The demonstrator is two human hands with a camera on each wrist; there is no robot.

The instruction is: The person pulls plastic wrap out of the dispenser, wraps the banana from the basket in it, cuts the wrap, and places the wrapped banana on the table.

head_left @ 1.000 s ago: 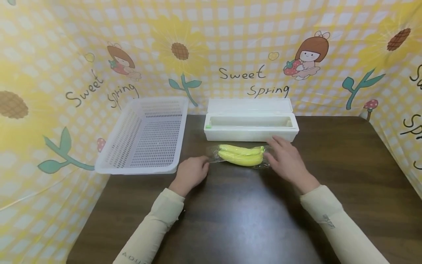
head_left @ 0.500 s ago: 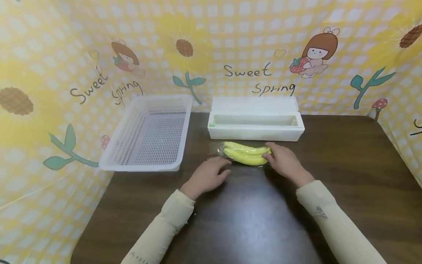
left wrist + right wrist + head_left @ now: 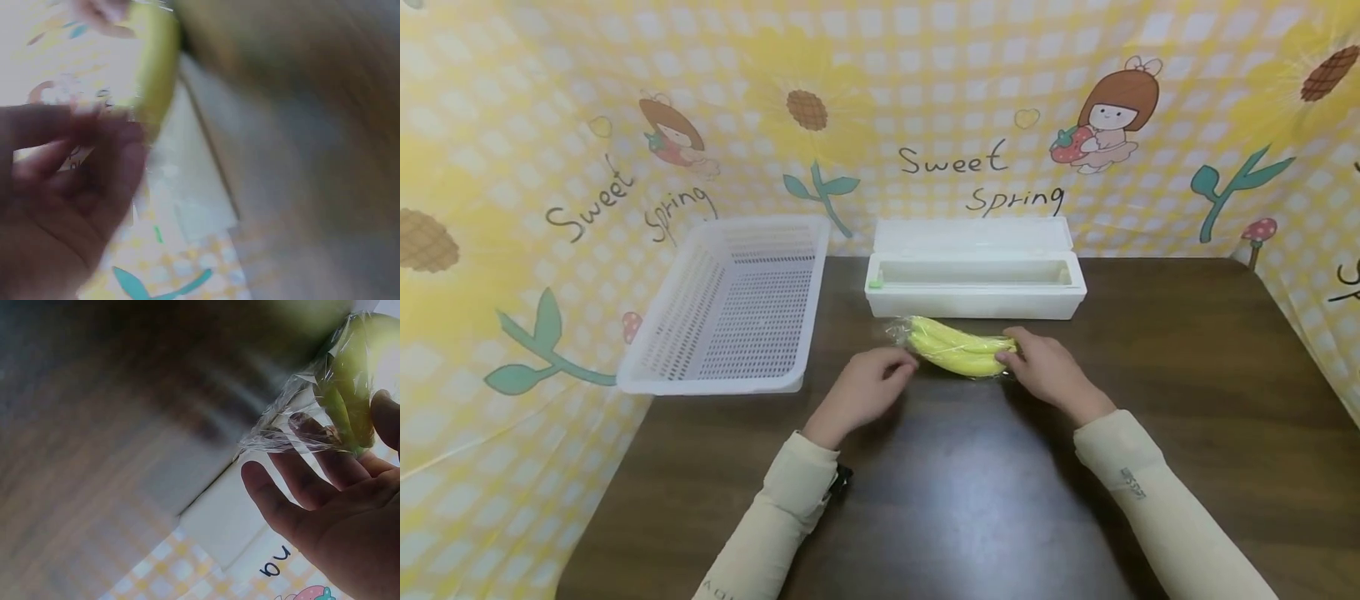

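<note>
A small bunch of yellow bananas (image 3: 958, 350), wrapped in clear plastic wrap (image 3: 897, 331), lies tilted between both hands in the head view, its left end higher. At the right end, my right hand (image 3: 1048, 367) grips the bananas between thumb and fingers; in the right wrist view loose, crinkled wrap hangs over those spread fingers. My left hand (image 3: 865, 387) is at the lower left end, thumb and fingertips pinched together at the wrap's edge. The left wrist view is blurred, with the left fingertips overlapping the near end of the bananas (image 3: 159, 69).
Just behind the bananas stands a long white wrap dispenser box (image 3: 977, 305), lid up, a green piece at its left. A white perforated basket (image 3: 715, 387) sits at the left on the dark wooden table (image 3: 955, 508). Patterned cloth (image 3: 925, 92) hangs behind and beside it.
My right hand has moved from beside the bananas to grip their right end. My left hand has come right towards the bananas, its fingers now pinched. The bananas have tilted, left end up.
</note>
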